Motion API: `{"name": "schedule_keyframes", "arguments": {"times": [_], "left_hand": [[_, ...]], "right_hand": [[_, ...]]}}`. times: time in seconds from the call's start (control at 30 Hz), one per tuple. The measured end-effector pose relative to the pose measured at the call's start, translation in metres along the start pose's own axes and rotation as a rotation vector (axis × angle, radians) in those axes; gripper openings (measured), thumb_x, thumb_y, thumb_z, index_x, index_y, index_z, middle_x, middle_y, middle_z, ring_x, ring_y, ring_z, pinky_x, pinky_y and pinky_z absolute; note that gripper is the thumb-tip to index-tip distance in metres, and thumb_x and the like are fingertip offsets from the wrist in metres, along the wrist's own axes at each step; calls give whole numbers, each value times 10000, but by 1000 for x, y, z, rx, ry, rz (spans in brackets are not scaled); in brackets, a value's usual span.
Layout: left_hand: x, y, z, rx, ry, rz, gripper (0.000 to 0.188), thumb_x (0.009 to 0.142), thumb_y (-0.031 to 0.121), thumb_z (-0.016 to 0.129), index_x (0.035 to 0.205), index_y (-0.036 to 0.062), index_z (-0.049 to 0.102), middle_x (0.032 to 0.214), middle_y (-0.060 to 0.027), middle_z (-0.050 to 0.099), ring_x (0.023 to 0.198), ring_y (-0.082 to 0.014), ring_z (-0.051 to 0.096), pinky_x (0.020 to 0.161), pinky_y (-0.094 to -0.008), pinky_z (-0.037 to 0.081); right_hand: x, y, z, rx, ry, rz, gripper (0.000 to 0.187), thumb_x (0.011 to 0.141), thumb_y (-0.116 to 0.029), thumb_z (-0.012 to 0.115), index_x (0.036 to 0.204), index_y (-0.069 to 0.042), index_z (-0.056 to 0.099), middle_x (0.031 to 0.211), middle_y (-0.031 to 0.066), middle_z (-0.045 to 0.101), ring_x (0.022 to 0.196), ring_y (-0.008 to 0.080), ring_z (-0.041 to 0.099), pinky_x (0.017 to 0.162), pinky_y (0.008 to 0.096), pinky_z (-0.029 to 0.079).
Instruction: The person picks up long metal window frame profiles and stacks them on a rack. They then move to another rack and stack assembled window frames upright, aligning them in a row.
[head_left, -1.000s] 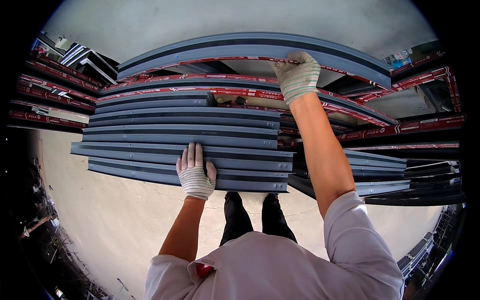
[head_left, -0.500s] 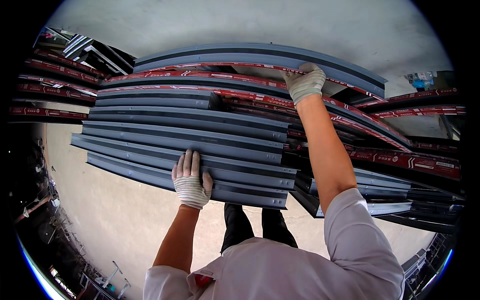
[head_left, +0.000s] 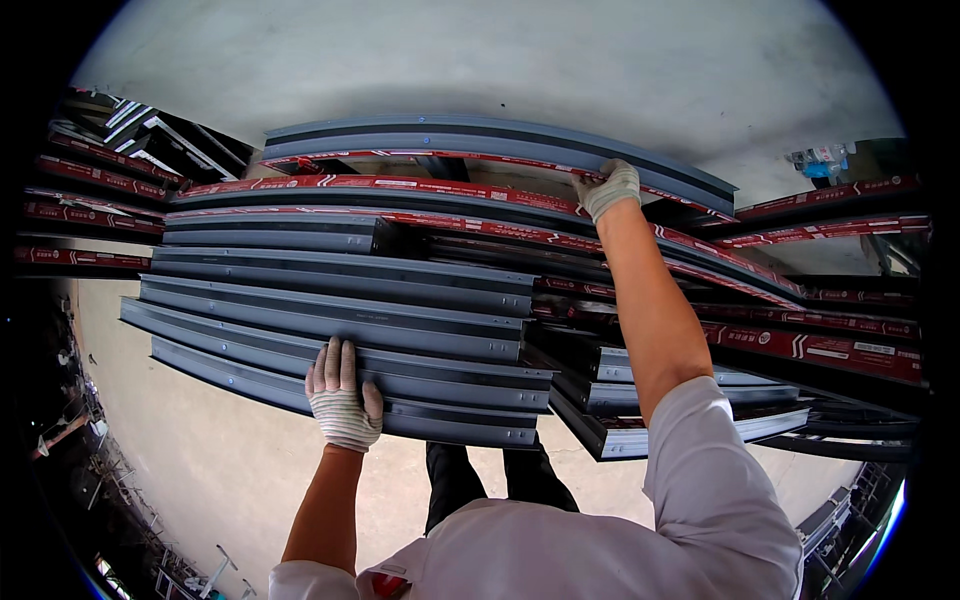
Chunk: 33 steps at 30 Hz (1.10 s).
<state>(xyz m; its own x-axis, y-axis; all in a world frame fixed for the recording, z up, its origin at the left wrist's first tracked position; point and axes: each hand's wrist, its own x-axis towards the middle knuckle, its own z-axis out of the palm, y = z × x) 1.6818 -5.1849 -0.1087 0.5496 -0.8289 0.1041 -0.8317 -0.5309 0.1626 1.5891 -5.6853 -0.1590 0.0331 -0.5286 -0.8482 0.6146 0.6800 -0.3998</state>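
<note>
My left hand (head_left: pixel 343 395), in a striped knit glove, lies flat on a stack of long grey metal profiles (head_left: pixel 330 310). Its fingers are stretched out across the nearer profiles, thumb apart. Farther off, my right hand (head_left: pixel 612 190), gloved the same way, reaches out to a separate grey profile (head_left: pixel 500 143) at the far side. The fingers curl round that profile's near edge, by its red printed strip; the fingertips are partly hidden. Between the hands run long dark profiles with red printed strips (head_left: pixel 430 187).
More red-stripped profiles extend at the left (head_left: pixel 95 215) and right (head_left: pixel 820 345). Shorter grey profiles (head_left: pixel 690 430) lie beside my right arm. Clear plastic bottles (head_left: pixel 825 158) lie at the far right. A pale wall or floor surface (head_left: pixel 480 50) is beyond the stack.
The whole scene has shifted down and to the left in the picture. My left hand stays flat on the near profiles, and my right hand is still at the far profile's edge.
</note>
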Motion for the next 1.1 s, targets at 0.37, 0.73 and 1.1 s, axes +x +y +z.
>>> {"name": "schedule_keyframes", "arguments": {"times": [0.37,0.73,1.1], "left_hand": [[5,3,6,29,-2,6,589,965,368,328,1410,-12,396,1429,-224,412,1302,-396,405,1063,-535,268],[1,8,0,20,38,28,573,961,358,356,1389,-19,416,1406,-236,435,1282,-387,431,1051,-527,284],[0,-4,2,5,21,19,576,929,329,392,1390,-16,413,1413,-225,423,1256,-403,427,1037,-516,305]], "right_hand": [[-36,39,9,-287,-395,-146,334,931,-136,539,1193,45,438,1194,204,512,1051,295,585,932,385,550],[-55,77,-66,-1110,-566,-726,197,908,-141,573,1053,-19,626,850,66,655,773,140,597,756,283,490],[20,57,13,-1665,-575,-1002,348,928,-330,482,1060,-48,638,929,198,670,890,381,633,810,426,486]]}}
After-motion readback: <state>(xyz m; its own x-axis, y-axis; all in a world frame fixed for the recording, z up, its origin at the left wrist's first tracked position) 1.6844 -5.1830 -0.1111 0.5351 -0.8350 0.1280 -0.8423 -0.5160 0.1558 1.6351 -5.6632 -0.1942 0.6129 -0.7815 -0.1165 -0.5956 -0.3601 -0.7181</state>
